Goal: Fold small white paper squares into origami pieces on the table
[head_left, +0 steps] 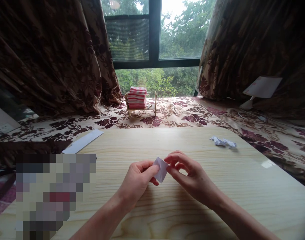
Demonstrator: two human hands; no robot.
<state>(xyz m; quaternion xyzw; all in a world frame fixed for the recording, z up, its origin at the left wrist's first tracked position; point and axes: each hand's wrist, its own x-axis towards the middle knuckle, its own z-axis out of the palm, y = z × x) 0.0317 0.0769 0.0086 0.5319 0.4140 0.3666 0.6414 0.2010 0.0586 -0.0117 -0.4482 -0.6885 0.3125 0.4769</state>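
Bare forearms [99,213], folded paper [162,171] clamped in left hand [138,178], touched by right hand [196,178], pinch unclear, wooden table [132,143] beneath

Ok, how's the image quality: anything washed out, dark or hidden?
Head view: window backlights the scene, its sky nearly white; head view: curtains go dark toward the upper corners; head view: soft shadows on the table near the bottom, pale patch, likely glare, at right; head view: pixel blocks hide the lower left; head view: folded paper reads clearly.
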